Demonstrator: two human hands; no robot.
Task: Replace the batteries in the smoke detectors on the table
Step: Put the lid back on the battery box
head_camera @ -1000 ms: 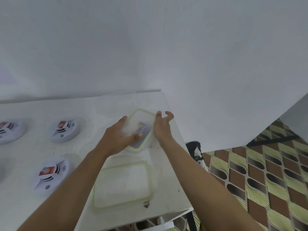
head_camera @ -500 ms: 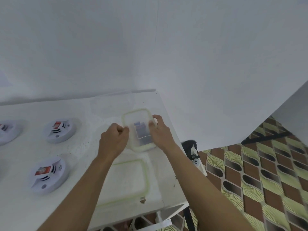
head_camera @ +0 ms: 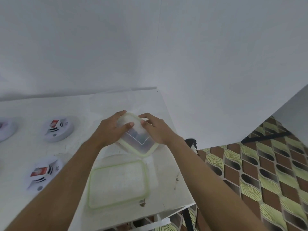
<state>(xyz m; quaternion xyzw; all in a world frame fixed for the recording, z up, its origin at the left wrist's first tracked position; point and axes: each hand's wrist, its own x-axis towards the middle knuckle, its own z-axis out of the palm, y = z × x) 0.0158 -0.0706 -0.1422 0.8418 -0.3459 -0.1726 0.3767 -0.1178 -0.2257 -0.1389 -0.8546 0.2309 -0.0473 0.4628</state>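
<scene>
A clear plastic container (head_camera: 140,144) with a green-rimmed lid sits near the table's right edge, with something dark inside. My left hand (head_camera: 110,129) holds its left side, thumb on the lid. My right hand (head_camera: 156,129) holds its right side, fingers curled over the lid's far corner. White round smoke detectors lie to the left with red batteries showing: one at the back (head_camera: 57,129), one nearer (head_camera: 44,173), and a third cut off at the left edge (head_camera: 5,129).
A second, larger green-rimmed lid or container (head_camera: 116,182) lies flat on the white table (head_camera: 33,147) just in front of the held one. The table's right edge drops to a patterned tile floor (head_camera: 258,172). White walls stand behind and to the right.
Both hands have shifted their hold on the small container; it has turned so that a corner points towards me. The left thumb now lies on the lid.
</scene>
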